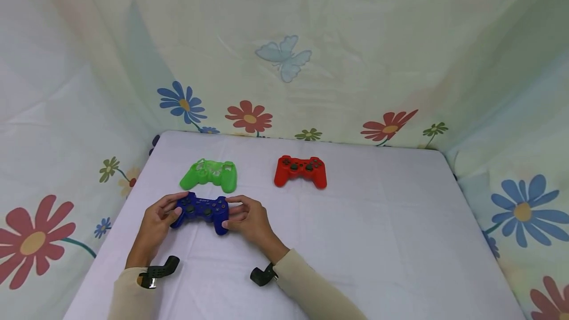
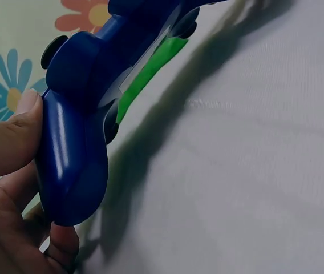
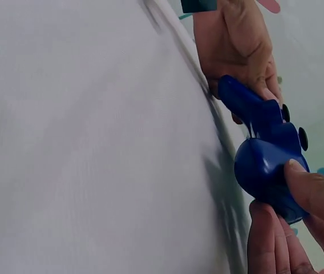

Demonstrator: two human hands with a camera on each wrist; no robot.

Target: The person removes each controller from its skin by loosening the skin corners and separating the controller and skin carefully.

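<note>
A blue game controller [image 1: 201, 210] is held between both hands in the head view, its button face up. My left hand [image 1: 154, 221] pinches its left grip, thumb on the near side and fingers behind. On the opposite grip, my right hand [image 1: 252, 222] has its thumb at the front and fingers around the far side. The left wrist view shows the blue controller [image 2: 73, 154] raised over its shadow on the cloth. Just beyond the controller lies a green controller-shaped cover [image 1: 213, 174] with cut-out holes. A red game controller [image 1: 300, 171] rests farther right.
A white cloth [image 1: 364, 231] covers the table. Flower-printed curtains [image 1: 346, 63] hang along the back and both sides. Each wrist carries a small black camera mount, one of them the left mount [image 1: 162, 267].
</note>
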